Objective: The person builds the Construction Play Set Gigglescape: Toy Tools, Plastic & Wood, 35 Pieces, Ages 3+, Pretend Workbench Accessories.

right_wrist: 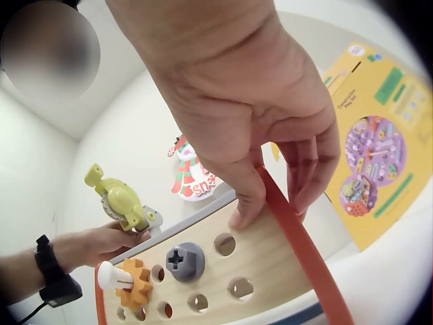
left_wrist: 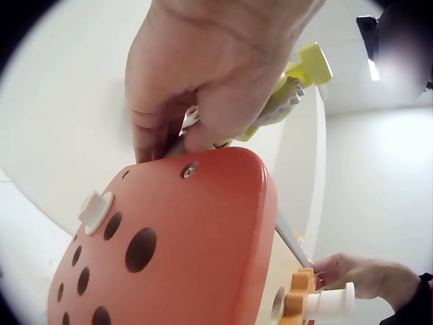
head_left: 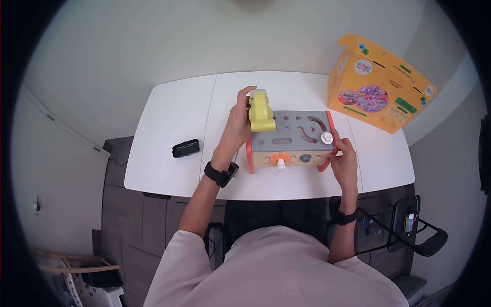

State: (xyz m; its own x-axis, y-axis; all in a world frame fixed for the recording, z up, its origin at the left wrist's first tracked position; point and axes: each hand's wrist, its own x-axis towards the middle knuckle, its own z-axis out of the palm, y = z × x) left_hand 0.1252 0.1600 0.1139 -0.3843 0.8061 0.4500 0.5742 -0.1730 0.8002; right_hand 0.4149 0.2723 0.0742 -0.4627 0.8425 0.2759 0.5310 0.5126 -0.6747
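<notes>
A toy workbench box with a grey top (head_left: pixel 291 134), wooden front (right_wrist: pixel 267 261) and red end panels (left_wrist: pixel 203 223) stands on the table. At its left end my left hand (head_left: pixel 238 123) holds a yellow-green toy (head_left: pixel 262 112) with a grey end, over the grey top; the fingertips are partly hidden in the left wrist view. My right hand (right_wrist: pixel 257 101) grips the right end panel (right_wrist: pixel 298 237), thumb on the wooden front and fingers outside. An orange gear (right_wrist: pixel 135 284) with a white peg (right_wrist: pixel 114 277) and a grey bolt head (right_wrist: pixel 185 262) are on the front.
A yellow cardboard box (head_left: pixel 378 87) stands at the table's back right. A black case (head_left: pixel 185 148) lies left on the white table (head_left: pixel 169 112). A white bolt (head_left: pixel 326 137) sits at the top's right end. A chair (head_left: pixel 276 215) is at the table's front edge.
</notes>
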